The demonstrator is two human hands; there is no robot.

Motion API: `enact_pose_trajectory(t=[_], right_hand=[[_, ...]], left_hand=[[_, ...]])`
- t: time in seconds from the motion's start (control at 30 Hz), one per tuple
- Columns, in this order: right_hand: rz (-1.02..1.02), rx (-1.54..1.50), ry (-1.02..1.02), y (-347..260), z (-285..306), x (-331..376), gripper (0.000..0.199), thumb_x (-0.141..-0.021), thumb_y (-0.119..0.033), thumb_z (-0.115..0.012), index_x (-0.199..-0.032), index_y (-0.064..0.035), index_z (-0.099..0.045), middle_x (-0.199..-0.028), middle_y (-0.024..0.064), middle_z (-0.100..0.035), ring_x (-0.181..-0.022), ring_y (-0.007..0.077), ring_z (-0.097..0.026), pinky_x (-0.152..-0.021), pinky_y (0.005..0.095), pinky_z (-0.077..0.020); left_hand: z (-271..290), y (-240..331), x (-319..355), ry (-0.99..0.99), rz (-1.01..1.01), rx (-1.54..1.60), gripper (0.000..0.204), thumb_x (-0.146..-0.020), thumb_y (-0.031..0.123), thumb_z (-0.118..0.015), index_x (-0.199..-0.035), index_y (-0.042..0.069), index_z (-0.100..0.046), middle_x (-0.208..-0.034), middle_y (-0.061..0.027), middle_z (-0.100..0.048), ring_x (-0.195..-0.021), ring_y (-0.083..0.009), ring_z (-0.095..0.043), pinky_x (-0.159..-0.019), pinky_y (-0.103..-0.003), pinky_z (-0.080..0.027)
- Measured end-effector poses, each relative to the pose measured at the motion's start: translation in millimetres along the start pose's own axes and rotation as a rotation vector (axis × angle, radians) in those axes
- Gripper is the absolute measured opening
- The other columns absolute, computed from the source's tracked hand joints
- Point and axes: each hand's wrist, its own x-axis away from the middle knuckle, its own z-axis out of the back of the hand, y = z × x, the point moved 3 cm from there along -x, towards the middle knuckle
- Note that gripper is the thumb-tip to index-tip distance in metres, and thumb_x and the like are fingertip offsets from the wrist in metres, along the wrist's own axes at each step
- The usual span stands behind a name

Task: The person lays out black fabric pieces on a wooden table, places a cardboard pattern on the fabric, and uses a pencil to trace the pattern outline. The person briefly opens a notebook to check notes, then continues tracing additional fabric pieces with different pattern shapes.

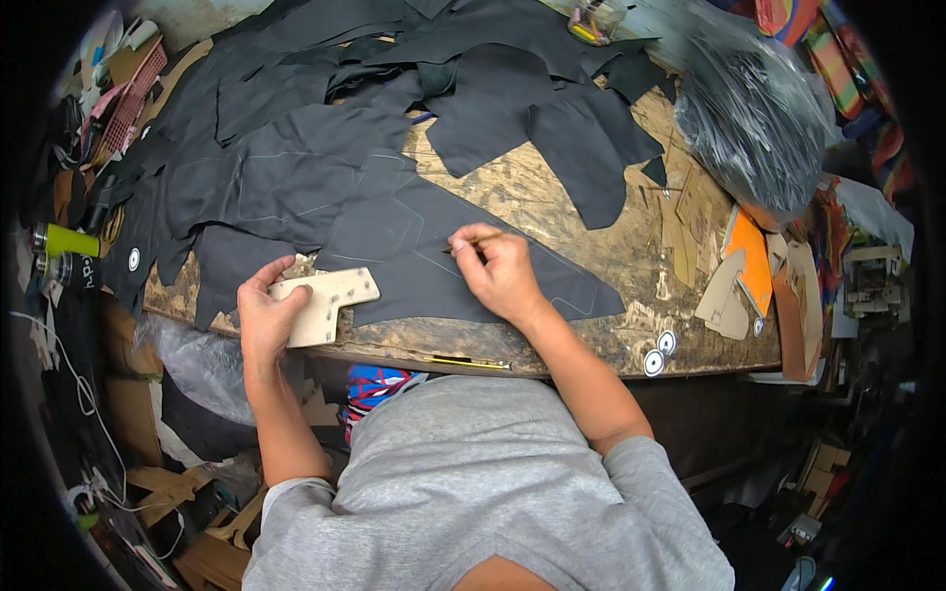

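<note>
In my left hand is a cream, roughly L-shaped template with dark spots, gripped between thumb and fingers above the table's near edge. My right hand rests on a black leather piece, its fingers closed round a slim pen, mostly hidden by them. The pen's tip is at the leather's surface. Pale outlines of angular shapes are drawn on this piece and on the black leather to its left.
More black leather is heaped across the far side of the worn wooden table. A stuffed plastic bag, an orange piece and cardboard patterns lie at the right. A yellow-green cup is at the far left.
</note>
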Motion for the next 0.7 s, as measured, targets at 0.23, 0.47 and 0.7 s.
enact_pose_trajectory(t=[0.23,0.47,0.7], right_hand=[[-0.458,0.018,-0.188,-2,8,5,0.013,-0.084,-0.004,-0.057,-0.093,0.0047,-0.062,-0.078,0.0107,-0.066,-0.061,0.0152,-0.063,-0.055,0.0311,-0.0496],[-0.675,-0.918,0.006,-12,32,26,0.026,-0.095,-0.01,-0.052,-0.116,0.0047,-0.051,-0.101,0.0163,-0.062,-0.082,0.0221,-0.066,-0.067,0.0316,-0.0586],[-0.358,-0.207,0.267,22,65,44,0.027,-0.076,0.004,-0.061,-0.103,0.006,-0.059,-0.09,0.0069,-0.06,-0.077,0.0084,-0.058,-0.065,0.0206,-0.0478]], left_hand=[[-7,31,19,-0.082,-0.323,0.361,0.036,-0.064,-0.008,-0.068,-0.1,-0.006,-0.065,-0.081,-0.0041,-0.057,-0.074,-0.0108,-0.057,-0.073,-0.025,-0.047],[-72,68,47,-0.276,-1.077,-0.041,0.019,-0.059,0.001,-0.079,-0.067,0.012,-0.066,-0.069,0.0016,-0.061,-0.082,-0.0192,-0.064,-0.089,-0.045,-0.044],[-127,78,-15,-0.56,-1.024,-0.263,0.06,-0.058,0.042,-0.083,-0.1,0.003,-0.065,-0.1,-0.0126,-0.063,-0.097,-0.03,-0.058,-0.087,-0.04,-0.045]])
